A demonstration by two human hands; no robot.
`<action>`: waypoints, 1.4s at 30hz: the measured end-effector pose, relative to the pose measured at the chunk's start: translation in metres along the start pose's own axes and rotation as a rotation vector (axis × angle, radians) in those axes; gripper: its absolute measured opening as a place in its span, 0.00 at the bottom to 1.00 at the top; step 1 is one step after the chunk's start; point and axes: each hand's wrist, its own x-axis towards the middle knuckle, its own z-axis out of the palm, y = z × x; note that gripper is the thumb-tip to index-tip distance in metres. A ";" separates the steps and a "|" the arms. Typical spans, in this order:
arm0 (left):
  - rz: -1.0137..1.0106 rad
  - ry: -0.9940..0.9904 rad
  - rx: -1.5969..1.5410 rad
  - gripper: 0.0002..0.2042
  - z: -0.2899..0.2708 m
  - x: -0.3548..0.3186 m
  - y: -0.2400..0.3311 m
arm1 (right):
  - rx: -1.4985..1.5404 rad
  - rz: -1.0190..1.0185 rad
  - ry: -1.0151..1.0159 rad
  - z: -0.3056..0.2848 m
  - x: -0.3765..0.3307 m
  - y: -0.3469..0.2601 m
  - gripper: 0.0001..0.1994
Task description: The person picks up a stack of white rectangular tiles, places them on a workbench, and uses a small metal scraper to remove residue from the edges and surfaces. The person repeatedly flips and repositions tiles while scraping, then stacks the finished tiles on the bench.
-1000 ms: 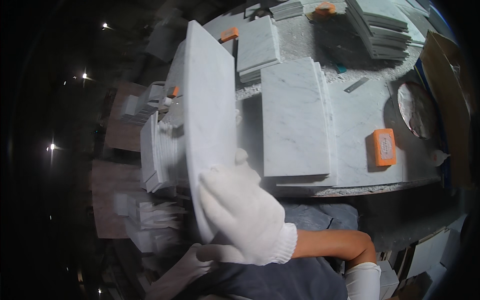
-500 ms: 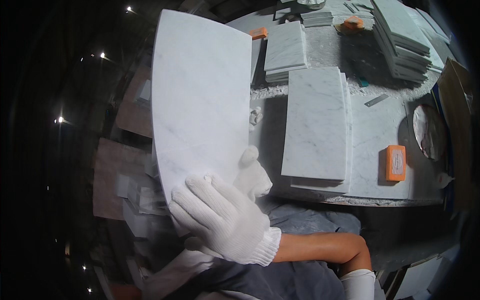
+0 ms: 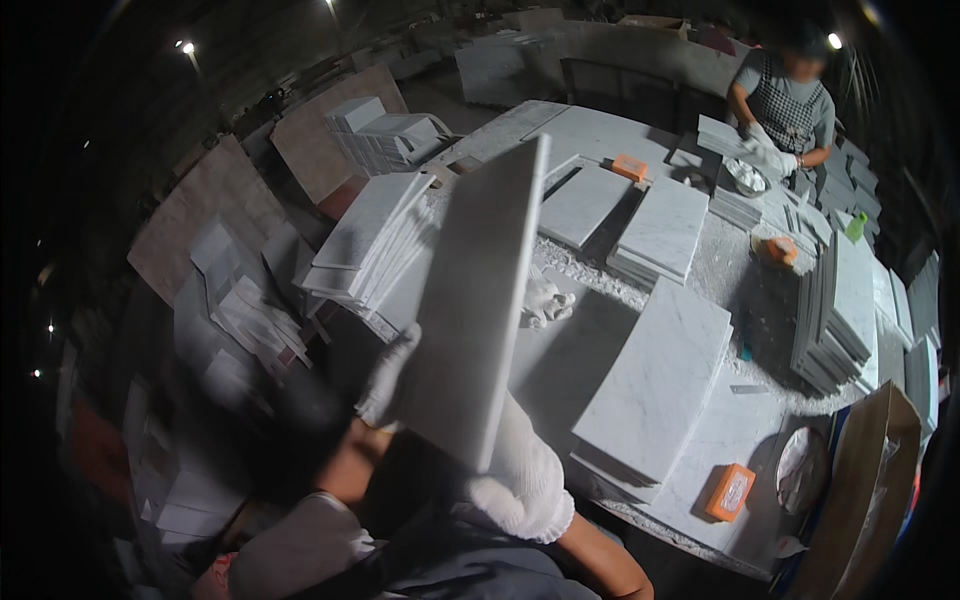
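A white marble slab (image 3: 462, 300) stands on edge, tilted, in front of me, its long narrow side turned toward the right. My left hand (image 3: 388, 378), in a white knitted glove, grips its left side. Around the slab's lower right part is my right hand (image 3: 527, 483), gloved too, with the thumb near the bottom corner; its other fingers are partly hidden behind the slab. Just right of the slab, a crumpled white cloth or glove (image 3: 545, 300) lies on the worktable. Beyond it rests a stack of marble slabs (image 3: 655, 385).
An orange block (image 3: 731, 492) and a round metal dish (image 3: 800, 470) sit at the near right, beside a cardboard box (image 3: 855, 490). More slab stacks stand at left (image 3: 365, 235) and right (image 3: 832, 320). Across the table a person (image 3: 790, 110) in a checked apron handles slabs.
The slab has turned from broad face toward me to nearly edge-on. My right hand has moved off its face to the lower right edge. The view has swung up, bringing the other person in.
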 end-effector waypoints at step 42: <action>1.093 -0.677 1.420 0.15 0.043 0.169 0.093 | -0.658 0.411 0.303 -0.093 -0.070 0.034 0.18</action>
